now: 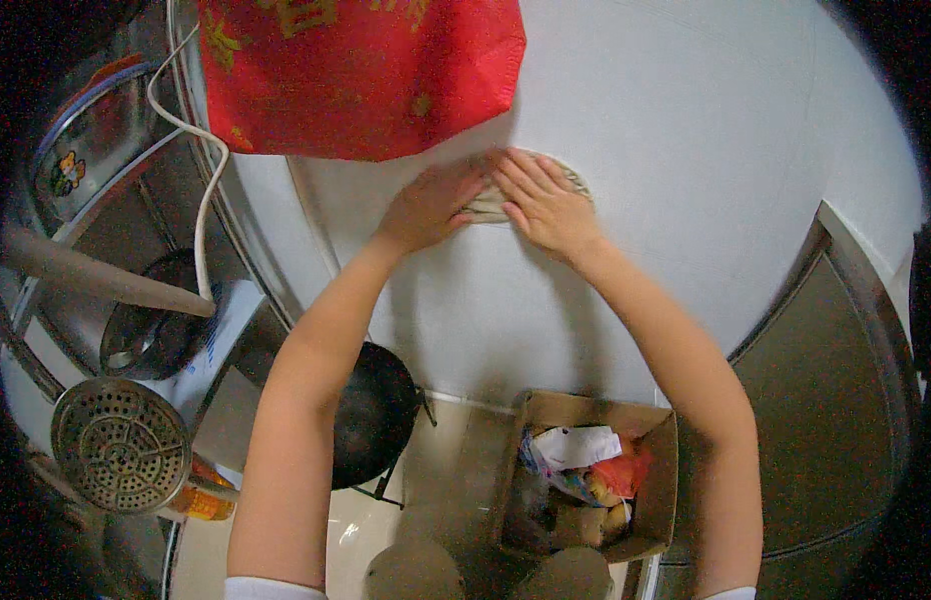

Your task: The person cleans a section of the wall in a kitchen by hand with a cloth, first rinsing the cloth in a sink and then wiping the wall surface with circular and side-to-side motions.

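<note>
A light-coloured folded cloth (489,204) lies flat against a pale wall-like surface (660,150), just below a red bag. My right hand (544,199) presses on the cloth with its palm down and its fingers spread slightly. On the cloth's left edge rests my left hand (435,202), somewhat blurred, with its fingertips near those of my right hand. Both hands look flat and neither grips the cloth. The part of the cloth under my fingers is hidden.
Above my hands is the red bag (360,82) with gold print. At the left are a white cable (203,210), a perforated metal strainer (120,446) and a dark pan (154,322). Below stand a black round pan (372,416) and a cardboard box (664,487) holding wrappers.
</note>
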`<state>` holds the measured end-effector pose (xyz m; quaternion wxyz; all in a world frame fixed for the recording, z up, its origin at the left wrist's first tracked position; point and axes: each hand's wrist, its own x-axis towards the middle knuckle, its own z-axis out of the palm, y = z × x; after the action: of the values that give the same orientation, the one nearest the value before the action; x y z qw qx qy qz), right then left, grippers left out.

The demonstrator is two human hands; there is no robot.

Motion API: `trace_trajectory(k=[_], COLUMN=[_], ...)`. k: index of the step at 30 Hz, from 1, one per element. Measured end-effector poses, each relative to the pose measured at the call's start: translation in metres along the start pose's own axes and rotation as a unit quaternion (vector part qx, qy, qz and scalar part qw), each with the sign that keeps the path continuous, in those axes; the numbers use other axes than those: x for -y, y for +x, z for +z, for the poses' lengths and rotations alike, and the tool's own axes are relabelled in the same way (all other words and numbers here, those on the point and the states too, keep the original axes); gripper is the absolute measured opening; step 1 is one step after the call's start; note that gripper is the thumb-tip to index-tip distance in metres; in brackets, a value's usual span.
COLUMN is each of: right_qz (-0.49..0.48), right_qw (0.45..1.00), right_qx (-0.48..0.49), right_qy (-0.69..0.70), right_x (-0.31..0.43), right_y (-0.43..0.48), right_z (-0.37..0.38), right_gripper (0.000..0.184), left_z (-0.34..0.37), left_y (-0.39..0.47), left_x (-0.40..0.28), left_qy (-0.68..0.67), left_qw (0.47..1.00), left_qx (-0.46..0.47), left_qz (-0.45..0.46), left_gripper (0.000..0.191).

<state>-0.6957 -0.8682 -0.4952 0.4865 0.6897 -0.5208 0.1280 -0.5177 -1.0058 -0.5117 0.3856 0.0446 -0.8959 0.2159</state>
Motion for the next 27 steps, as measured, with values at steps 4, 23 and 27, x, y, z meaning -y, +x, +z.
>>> trace_trajectory(k=[4, 23, 27], right_qz=[-0.012, 0.03, 0.011], right_qw=[0.999, 0.995, 0.99], right_qx=[0.009, 0.019, -0.011], right_qy=[0.036, 0.094, 0.142], right_x=[0.023, 0.094, 0.101], right_y=[0.037, 0.095, 0.093], right_z=[0.019, 0.043, 0.043], right_gripper=[0.038, 0.043, 0.048], left_z=[0.001, 0.002, 0.012], left_y=[-0.024, -0.104, -0.117], left_x=[0.037, 0.089, 0.087], left_qy=[-0.005, 0.129, 0.157], left_qw=[0.997, 0.982, 0.98], left_qx=[0.047, 0.039, 0.041], left_qz=[-0.063, -0.13, -0.115], left_gripper=[0.06, 0.065, 0.064])
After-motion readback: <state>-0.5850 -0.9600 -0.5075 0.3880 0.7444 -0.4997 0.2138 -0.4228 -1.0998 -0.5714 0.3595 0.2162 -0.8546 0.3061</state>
